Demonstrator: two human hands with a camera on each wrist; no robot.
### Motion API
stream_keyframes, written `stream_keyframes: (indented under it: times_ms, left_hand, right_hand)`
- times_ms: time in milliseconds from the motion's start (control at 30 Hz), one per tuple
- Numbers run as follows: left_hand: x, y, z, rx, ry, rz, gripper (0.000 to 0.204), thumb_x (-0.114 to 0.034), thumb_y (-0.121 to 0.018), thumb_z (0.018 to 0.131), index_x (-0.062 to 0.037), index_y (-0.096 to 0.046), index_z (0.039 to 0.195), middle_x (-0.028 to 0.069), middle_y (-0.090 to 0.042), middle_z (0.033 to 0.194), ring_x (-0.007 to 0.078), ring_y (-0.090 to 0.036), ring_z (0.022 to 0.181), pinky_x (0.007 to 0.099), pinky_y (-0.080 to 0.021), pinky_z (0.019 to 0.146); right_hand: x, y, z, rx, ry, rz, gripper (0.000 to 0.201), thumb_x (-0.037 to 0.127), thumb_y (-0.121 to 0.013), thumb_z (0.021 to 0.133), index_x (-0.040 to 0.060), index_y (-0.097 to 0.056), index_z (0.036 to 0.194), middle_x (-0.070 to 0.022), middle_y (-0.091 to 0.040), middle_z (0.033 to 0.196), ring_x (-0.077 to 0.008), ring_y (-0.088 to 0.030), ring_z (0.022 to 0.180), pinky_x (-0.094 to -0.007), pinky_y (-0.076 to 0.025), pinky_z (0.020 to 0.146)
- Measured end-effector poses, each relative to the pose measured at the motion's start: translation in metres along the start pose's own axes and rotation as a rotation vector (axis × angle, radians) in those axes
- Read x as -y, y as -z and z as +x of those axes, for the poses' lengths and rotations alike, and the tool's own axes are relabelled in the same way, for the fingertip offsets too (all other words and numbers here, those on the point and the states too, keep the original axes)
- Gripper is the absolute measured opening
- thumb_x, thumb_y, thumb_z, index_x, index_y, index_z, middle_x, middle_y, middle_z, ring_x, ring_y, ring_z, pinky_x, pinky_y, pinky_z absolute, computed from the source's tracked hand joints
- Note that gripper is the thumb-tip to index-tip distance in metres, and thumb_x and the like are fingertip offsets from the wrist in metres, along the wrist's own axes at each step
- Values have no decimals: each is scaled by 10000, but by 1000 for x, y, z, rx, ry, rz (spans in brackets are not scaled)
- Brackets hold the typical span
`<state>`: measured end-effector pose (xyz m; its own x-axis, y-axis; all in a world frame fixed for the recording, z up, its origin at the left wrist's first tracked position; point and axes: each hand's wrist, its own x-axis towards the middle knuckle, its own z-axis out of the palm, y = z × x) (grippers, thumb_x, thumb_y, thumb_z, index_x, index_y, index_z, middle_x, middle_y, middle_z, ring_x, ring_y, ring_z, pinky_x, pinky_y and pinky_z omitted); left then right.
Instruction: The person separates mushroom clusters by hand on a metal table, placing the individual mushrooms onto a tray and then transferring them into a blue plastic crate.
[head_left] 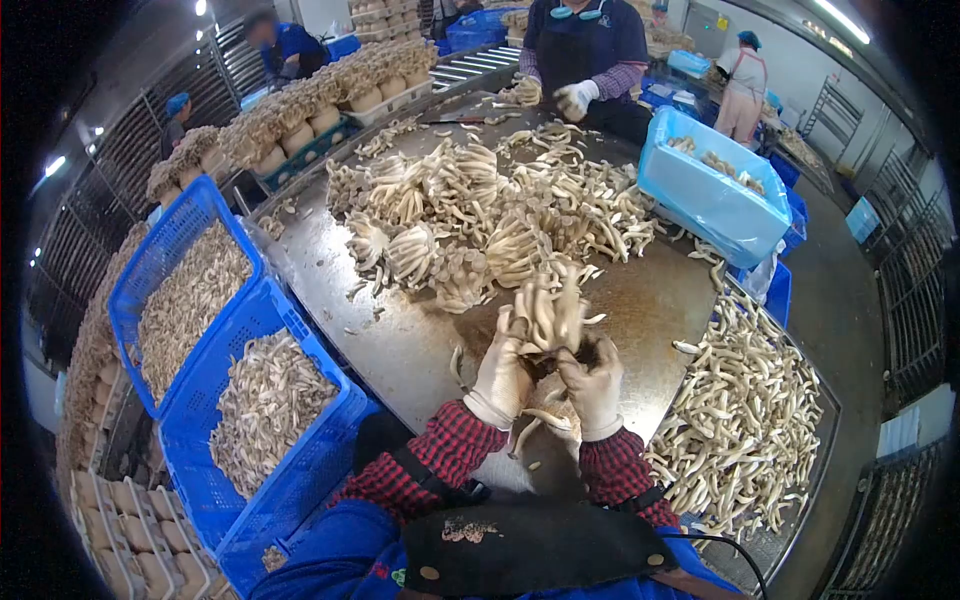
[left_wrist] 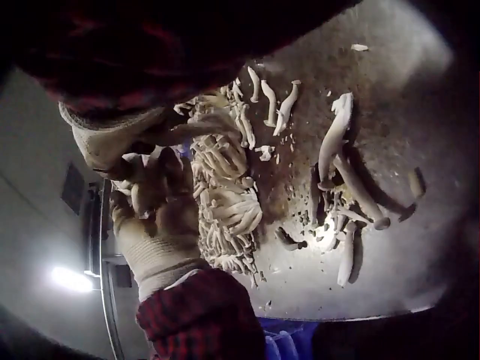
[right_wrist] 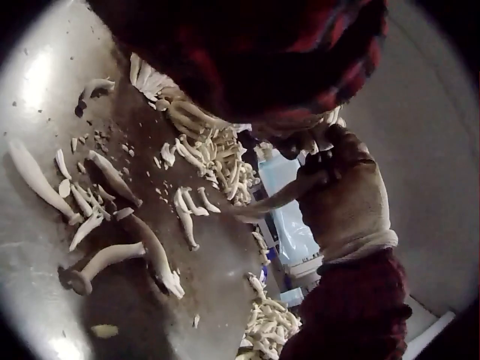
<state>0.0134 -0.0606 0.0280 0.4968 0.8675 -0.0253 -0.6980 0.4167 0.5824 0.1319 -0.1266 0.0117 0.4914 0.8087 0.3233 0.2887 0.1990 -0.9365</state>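
Scuffed, shiny metal makes up the worktop (head_left: 650,300) in front of us, stained brown towards its middle. Our left grip (head_left: 500,372), in a pale glove with dirty fingertips, is curled around one side of a clump of mushrooms (head_left: 548,312); our right grip (head_left: 595,380), gloved the same way, holds the other side near the base. We have the clump between both hands over the near part of the worktop, its stems pointing away from us. Red-and-black checked sleeves (head_left: 437,465) cover our forearms.

Just below our hands, a few loose mushrooms (left_wrist: 361,191) lie among small crumbs on the metal. Beyond the clump spreads a big heap of mushrooms (head_left: 470,200), many in bunches. At our right is a pile of single mushrooms (head_left: 740,410), and past it a light-blue box (head_left: 705,205) with some mushrooms inside. To our left, a near blue crate (head_left: 190,450) and a far blue crate (head_left: 175,225) both hold small pieces. Across from us, another person (head_left: 565,65) in white gloves works at the far end, with rows of mushroom-topped tubs (head_left: 300,125) to the left.
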Motion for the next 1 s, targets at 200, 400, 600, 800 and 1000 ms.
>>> stream_keyframes:
  times_ms: [200, 400, 600, 800, 1000]
  left_hand:
    - [0, 12, 1, 47, -77, 209, 493, -134, -629, 889, -78, -386, 1314, 99, -471, 1302, 202, -507, 1164, 348, -431, 988]
    - [13, 22, -2, 71, -401, 982, 619, 6, -666, 729, 18, -389, 1283, 130, -490, 1212, 208, -517, 1103, 320, -418, 975]
    - [6, 4, -2, 39, -211, 446, 457, 43, -603, 808, -36, -455, 1232, 12, -522, 1179, 103, -502, 1097, 272, -406, 962]
    - [4, 27, 4, -30, -97, 207, 382, 32, -620, 834, -42, -494, 1187, 24, -575, 1092, 86, -544, 992, 249, -447, 875]
    - [10, 1, -7, 14, -341, 831, 633, 51, -663, 740, 24, -357, 1294, 126, -492, 1245, 182, -530, 1122, 312, -435, 967]
  right_hand:
    - [4, 1, 1, -112, 123, 40, 325, 72, -680, 777, -19, -594, 1077, -129, -618, 1025, -244, -608, 930, -353, -469, 866]
    - [-7, 5, 8, -103, -95, -35, 334, 98, -745, 765, -18, -612, 1049, -101, -635, 969, -206, -612, 880, -317, -482, 806]
    - [5, 1, 0, -183, 2, 212, 187, -8, -667, 800, -6, -585, 967, -55, -615, 883, -125, -578, 731, -251, -476, 665]
    - [20, 11, 4, -89, -98, 160, 226, 76, -664, 802, -20, -600, 996, -108, -602, 878, -189, -606, 783, -314, -512, 699]
    - [6, 2, 9, -141, -2, -238, 327, 134, -738, 773, -28, -625, 1033, -164, -657, 932, -288, -647, 839, -354, -509, 766]
